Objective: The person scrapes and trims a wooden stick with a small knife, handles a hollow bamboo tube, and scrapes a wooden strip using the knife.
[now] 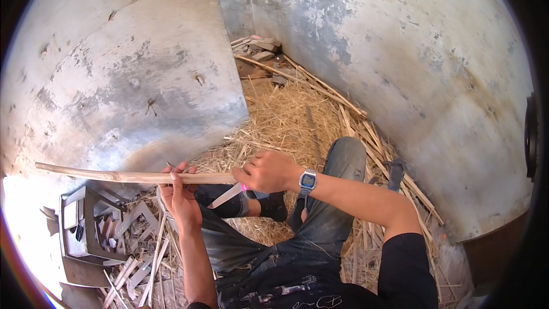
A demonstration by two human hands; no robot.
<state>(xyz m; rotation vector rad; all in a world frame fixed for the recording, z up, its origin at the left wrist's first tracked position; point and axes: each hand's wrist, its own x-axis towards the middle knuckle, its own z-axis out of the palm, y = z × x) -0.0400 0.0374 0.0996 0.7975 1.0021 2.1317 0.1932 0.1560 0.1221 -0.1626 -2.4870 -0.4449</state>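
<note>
1. My left hand (181, 203) pinches a long, pale, slightly bowed wooden strip (114, 176), thumb in front and fingers behind it.
2. That strip lies crosswise above my lap, its far end reaching well out to my left.
3. My right hand (267, 171) is curled around a knife with a pale metal blade (225, 197) and a bit of pink beside my fingers; the blade slants down and left, below the strip.
4. The strip's right end meets my right fingers; whether they grip it too, I cannot tell.
5. Around my dark, worn jeans (337, 194), loose yellow straw (291, 111) covers the floor.
</note>
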